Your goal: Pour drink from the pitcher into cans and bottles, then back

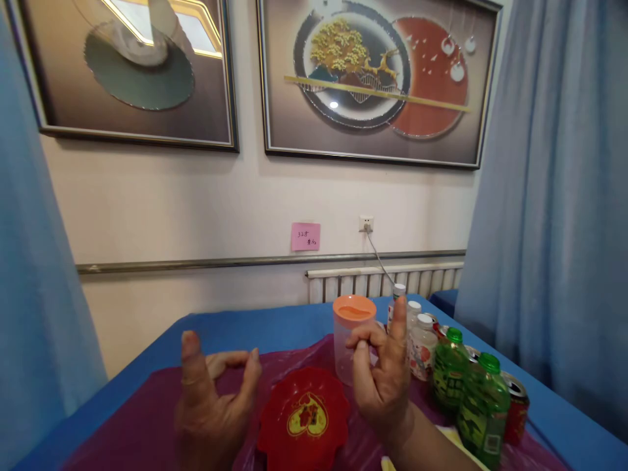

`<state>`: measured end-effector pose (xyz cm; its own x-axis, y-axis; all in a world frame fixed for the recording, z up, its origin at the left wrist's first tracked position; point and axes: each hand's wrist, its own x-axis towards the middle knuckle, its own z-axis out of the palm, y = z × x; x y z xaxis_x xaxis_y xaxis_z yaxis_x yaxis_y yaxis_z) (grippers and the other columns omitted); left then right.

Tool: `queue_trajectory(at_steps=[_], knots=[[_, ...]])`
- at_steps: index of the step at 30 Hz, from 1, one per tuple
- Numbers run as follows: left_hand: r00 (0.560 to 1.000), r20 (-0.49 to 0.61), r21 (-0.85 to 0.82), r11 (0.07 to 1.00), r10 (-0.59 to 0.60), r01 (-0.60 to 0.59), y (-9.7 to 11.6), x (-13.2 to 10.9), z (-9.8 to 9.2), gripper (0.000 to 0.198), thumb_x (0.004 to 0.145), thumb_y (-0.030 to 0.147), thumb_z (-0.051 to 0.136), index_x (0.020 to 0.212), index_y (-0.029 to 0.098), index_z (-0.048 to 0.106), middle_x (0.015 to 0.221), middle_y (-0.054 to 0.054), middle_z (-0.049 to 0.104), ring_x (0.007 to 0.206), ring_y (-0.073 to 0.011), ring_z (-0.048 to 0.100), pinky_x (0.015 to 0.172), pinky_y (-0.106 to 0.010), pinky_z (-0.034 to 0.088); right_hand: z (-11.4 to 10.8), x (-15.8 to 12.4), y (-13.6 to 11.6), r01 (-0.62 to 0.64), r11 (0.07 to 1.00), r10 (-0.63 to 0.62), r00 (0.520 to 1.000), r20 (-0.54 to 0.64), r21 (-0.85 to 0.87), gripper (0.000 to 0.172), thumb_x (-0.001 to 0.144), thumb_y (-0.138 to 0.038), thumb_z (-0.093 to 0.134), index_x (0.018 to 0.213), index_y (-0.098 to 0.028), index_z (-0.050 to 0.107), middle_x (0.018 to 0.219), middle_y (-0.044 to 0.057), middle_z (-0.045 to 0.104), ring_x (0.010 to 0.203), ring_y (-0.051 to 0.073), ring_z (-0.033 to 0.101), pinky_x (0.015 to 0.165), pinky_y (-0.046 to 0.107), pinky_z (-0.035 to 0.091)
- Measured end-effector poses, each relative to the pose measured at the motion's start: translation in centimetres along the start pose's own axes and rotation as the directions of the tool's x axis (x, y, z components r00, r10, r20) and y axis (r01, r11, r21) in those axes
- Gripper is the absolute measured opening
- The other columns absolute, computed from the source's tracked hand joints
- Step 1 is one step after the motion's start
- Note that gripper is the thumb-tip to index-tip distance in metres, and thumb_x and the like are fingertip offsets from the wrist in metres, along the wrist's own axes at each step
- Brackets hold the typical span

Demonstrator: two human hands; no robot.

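Note:
Both my hands are raised above the table, to either side of a red scalloped plate [304, 418] with a yellow heart-shaped print. My left hand [210, 399] is left of the plate, one finger pointing up, thumb and another finger meeting in a pinch. No object shows in it. My right hand [385, 379] mirrors this, one finger upright and the thumb tip pressed to a bent finger, with nothing visible between them. Just behind the right hand, and partly covered by it, stands a clear plastic jug [343, 347] with an orange lid [354, 306].
Green plastic bottles [483, 409], clear jars with white lids [422, 347] and drink cans [516, 405] crowd the table's right side. A purple plastic sheet [142, 418] covers part of the blue tablecloth [265, 324]. Blue curtains [544, 196] hang at both sides.

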<state>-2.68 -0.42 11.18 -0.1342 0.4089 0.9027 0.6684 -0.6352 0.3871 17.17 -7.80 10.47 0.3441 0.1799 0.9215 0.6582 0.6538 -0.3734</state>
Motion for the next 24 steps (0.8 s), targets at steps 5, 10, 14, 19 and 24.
queue_trajectory(at_steps=[5,10,14,19,24], knots=[[0.945,0.224,0.071,0.971,-0.24,0.229,-2.3,2.0,1.6,0.094,0.083,0.048,0.057,0.159,0.02,0.011,0.064,0.008,0.067,0.056,-0.017,0.066,0.059,-0.026,0.049,0.7,-0.4,3.6,-0.175,0.959,0.184,0.983,0.02,-0.221,0.084,0.087,-0.01,0.041,0.162,-0.016,0.003,0.068,-0.002,0.06,0.063,0.02,0.059,0.075,0.038,0.054],[0.917,0.249,0.081,0.95,-0.313,0.302,-3.6,1.5,2.3,0.095,0.08,0.049,0.059,0.159,0.025,0.013,0.065,0.008,0.068,0.056,-0.0156,0.065,0.062,-0.026,0.05,1.0,-1.8,5.8,-0.281,0.929,0.292,0.956,0.009,-0.242,0.083,0.086,-0.01,0.04,0.161,-0.013,0.005,0.067,-0.003,0.059,0.062,0.019,0.058,0.068,0.033,0.052],[0.915,0.259,0.078,0.951,-0.308,0.298,-3.1,0.7,2.3,0.094,0.079,0.049,0.059,0.159,0.025,0.014,0.066,0.008,0.069,0.061,-0.0176,0.068,0.065,-0.028,0.051,0.9,-2.4,5.4,-0.259,0.94,0.273,0.961,0.034,-0.221,0.082,0.085,-0.008,0.04,0.161,-0.014,0.008,0.069,-0.003,0.059,0.063,0.017,0.059,0.067,0.032,0.051],[0.921,0.242,0.06,0.952,-0.305,0.299,-2.3,0.5,2.3,0.095,0.079,0.05,0.059,0.159,0.026,0.014,0.067,0.007,0.068,0.059,-0.0174,0.065,0.064,-0.029,0.051,0.7,-2.0,5.3,-0.284,0.925,0.302,0.952,0.037,-0.252,0.081,0.085,-0.007,0.039,0.16,-0.014,0.012,0.067,-0.004,0.058,0.062,0.018,0.059,0.065,0.032,0.05],[0.904,0.269,0.048,0.942,-0.333,0.333,-3.1,0.3,2.8,0.097,0.079,0.05,0.06,0.159,0.025,0.013,0.068,0.006,0.07,0.062,-0.0186,0.066,0.063,-0.029,0.05,1.0,-3.2,3.9,-0.321,0.927,0.35,0.926,0.141,-0.195,0.074,0.087,-0.008,0.04,0.158,-0.015,0.02,0.074,-0.001,0.064,0.066,0.017,0.062,0.066,0.03,0.052]])
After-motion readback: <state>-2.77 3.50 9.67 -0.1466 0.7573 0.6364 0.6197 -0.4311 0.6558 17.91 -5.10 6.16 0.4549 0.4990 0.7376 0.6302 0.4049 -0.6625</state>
